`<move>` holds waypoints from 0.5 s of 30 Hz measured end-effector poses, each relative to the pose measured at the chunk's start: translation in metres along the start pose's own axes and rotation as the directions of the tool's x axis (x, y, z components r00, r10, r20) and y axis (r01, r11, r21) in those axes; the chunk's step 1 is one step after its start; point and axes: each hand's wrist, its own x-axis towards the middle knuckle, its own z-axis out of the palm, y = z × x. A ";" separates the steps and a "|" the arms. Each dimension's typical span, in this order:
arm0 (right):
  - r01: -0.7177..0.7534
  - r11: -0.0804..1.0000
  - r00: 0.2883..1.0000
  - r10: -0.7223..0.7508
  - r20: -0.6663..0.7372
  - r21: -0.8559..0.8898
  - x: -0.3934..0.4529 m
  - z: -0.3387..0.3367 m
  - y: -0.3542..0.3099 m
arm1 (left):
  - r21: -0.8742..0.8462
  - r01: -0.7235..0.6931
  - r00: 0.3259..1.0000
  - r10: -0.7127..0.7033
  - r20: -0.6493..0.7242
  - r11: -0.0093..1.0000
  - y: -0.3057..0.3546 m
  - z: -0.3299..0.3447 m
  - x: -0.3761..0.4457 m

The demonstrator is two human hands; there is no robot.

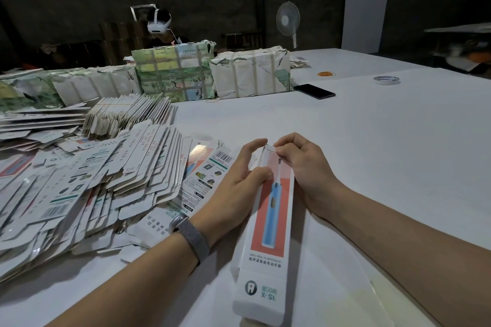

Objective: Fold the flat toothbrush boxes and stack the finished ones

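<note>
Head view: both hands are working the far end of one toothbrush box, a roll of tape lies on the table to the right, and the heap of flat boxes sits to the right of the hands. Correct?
Not quite. In the head view the heap of flat boxes lies to the left of the hands, not the right. The rest holds: left hand and right hand work the far end of the toothbrush box, and the roll of tape lies on the table.

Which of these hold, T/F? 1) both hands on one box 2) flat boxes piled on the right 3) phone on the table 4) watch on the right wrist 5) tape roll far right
1. True: left hand and right hand hold the box.
2. False: the flat boxes are piled on the left.
3. True: the phone lies on the table.
4. False: the watch is on the left wrist.
5. True: the tape roll lies far right.
</note>
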 end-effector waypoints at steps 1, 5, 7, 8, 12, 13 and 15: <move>0.001 1.000 1.000 -0.001 0.000 0.001 0.000 0.000 0.000 | 0.000 0.004 1.000 -0.004 0.004 1.000 0.000 0.000 -0.001; 0.007 1.000 1.000 -0.007 -0.004 -0.001 0.000 -0.001 0.001 | 0.015 0.008 1.000 -0.008 0.002 1.000 0.003 0.000 -0.003; 0.011 1.000 1.000 -0.011 -0.002 -0.008 0.000 -0.001 0.001 | 0.019 -0.004 1.000 0.003 0.006 1.000 0.003 0.000 -0.003; 0.012 1.000 1.000 -0.012 -0.002 -0.010 0.000 -0.001 0.001 | 0.019 -0.003 1.000 0.003 0.007 1.000 0.003 0.000 -0.003; 0.005 1.000 1.000 -0.005 0.007 0.006 0.001 -0.002 0.001 | 0.008 -0.004 1.000 0.004 -0.008 1.000 0.003 0.001 -0.002; 0.004 1.000 1.000 -0.004 0.013 0.009 0.002 -0.002 0.000 | 0.003 -0.004 1.000 0.004 -0.013 1.000 0.003 0.001 -0.001; 0.007 1.000 1.000 -0.007 0.024 0.013 0.001 -0.002 0.000 | -0.012 0.004 1.000 -0.004 -0.014 1.000 0.001 0.000 -0.001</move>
